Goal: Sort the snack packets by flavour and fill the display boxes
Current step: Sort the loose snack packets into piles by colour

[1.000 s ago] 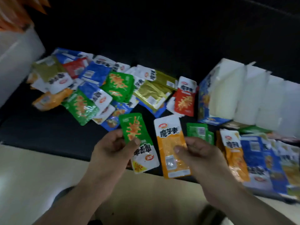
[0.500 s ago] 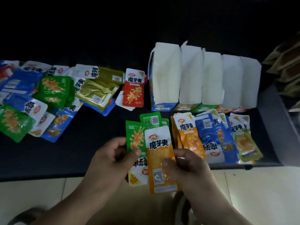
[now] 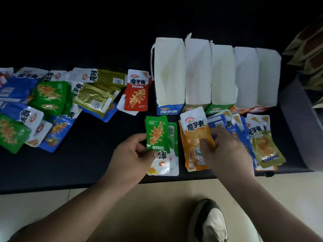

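Snack packets in glossy foil cover a black tabletop (image 3: 87, 154), its near edge meeting a pale tiled floor (image 3: 157, 198) where a grey-and-cream shoe (image 3: 211, 222) shows. Just past that edge the left hand (image 3: 132, 154) pinches a green foil snack packet (image 3: 156, 133) between thumb and fingers, holding it over a small green stack (image 3: 173, 137) lying on the table. Just beside it the right hand (image 3: 225, 151) grasps an orange foil snack packet (image 3: 195, 131), thumb pressed on its face, above an orange stack (image 3: 189, 165). To the right lie overlapping blue packets (image 3: 227, 123) and then an olive-green packet (image 3: 264, 145). Behind these piles stands a row of five white cardboard display boxes (image 3: 197, 72), open side toward the camera, coloured strips along their lower fronts. Left of the row lies a red packet (image 3: 138, 91), and beyond it spreads an unsorted heap (image 3: 52, 98) of green, blue, gold and white packets, reaching the picture's left edge.
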Available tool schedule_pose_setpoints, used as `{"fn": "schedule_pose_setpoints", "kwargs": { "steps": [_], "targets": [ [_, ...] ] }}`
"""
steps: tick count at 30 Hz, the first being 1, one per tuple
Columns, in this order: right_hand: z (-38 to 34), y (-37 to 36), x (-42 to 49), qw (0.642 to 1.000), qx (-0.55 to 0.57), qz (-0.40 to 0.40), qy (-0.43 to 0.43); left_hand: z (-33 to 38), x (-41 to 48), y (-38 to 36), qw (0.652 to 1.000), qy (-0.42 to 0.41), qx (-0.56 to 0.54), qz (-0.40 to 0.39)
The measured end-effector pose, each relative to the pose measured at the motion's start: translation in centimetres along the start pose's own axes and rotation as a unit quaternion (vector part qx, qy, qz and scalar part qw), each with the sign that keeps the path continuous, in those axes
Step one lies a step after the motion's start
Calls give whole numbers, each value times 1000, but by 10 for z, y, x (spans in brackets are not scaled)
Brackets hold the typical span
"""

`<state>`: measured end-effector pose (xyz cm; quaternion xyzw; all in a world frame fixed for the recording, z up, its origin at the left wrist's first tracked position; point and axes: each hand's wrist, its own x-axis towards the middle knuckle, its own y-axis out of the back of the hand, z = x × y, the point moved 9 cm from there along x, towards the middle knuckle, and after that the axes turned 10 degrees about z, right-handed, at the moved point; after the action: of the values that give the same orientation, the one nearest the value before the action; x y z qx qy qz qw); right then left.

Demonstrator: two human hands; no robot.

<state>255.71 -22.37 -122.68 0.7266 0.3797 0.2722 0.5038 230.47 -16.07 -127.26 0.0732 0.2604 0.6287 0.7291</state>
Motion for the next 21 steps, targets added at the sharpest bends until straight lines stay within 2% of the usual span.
{"fn": "schedule_pose_setpoints", "kwargs": {
  "steps": [2,5,7,13,18,21],
  "targets": [
    [-3,-2,-2,994,-106,4,29,-1,8,4,991,-63,120,15],
    [-16,2,-5,983,-130,62,110,9,9,1,960,-158,230,20],
    [-24,1,-8,974,-121,94,166,12,7,-1,957,-187,219,23],
    [-51,2,-20,971,2,111,212,2,-4,15,958,-229,168,44],
    [-107,-21,-43,959,148,21,240,-27,-18,33,972,-187,142,17],
    [-141,-37,-47,952,206,-26,227,-34,-14,57,973,-184,133,41]
  ]
}}
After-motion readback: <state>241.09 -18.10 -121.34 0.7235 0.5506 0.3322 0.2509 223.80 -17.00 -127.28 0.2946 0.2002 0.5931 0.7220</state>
